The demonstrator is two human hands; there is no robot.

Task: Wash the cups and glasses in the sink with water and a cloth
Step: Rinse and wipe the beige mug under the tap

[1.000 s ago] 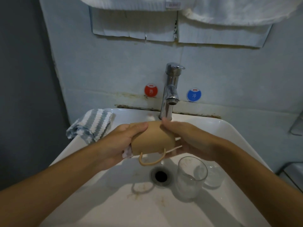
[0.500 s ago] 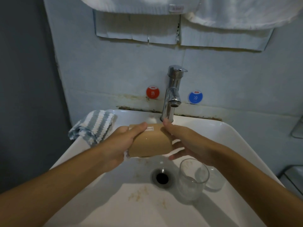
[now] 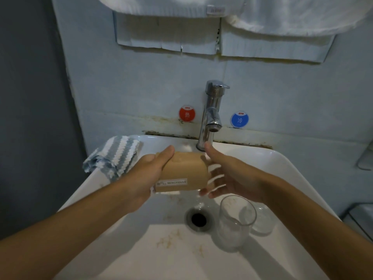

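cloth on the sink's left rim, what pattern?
Grey and white zigzag stripes on the cloth, draped over the sink rim; head view, the only one.

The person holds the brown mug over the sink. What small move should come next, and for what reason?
Probably turn the brown mug a little further under the faucet. The left hand grips it on its side, the right hand lies open at its end, and the striped cloth rests unused on the sink rim.
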